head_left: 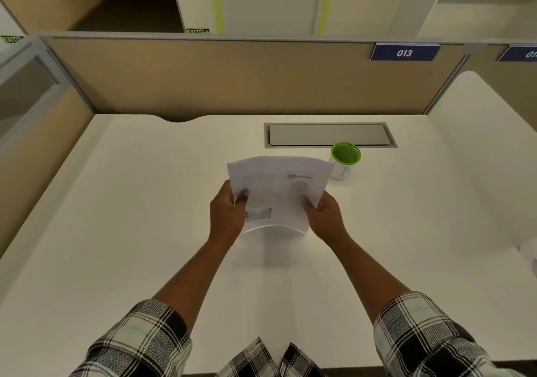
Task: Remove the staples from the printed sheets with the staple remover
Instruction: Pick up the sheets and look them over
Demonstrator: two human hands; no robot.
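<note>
Both hands, left hand [228,214] and right hand [322,214], pinch the printed sheets [279,190] between thumbs and fingers.

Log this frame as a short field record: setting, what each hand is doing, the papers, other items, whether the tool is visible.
setting: white desk in a cubicle, partition sign reads 013
left hand: grips the left edge of the printed sheets
right hand: grips the right edge of the sheets
sheets: held above the desk, bowed, printed side up
other items: green-rimmed cup beyond the sheets, to the right; grey cable hatch behind it
staple remover: not visible
staples: too small to tell
</note>
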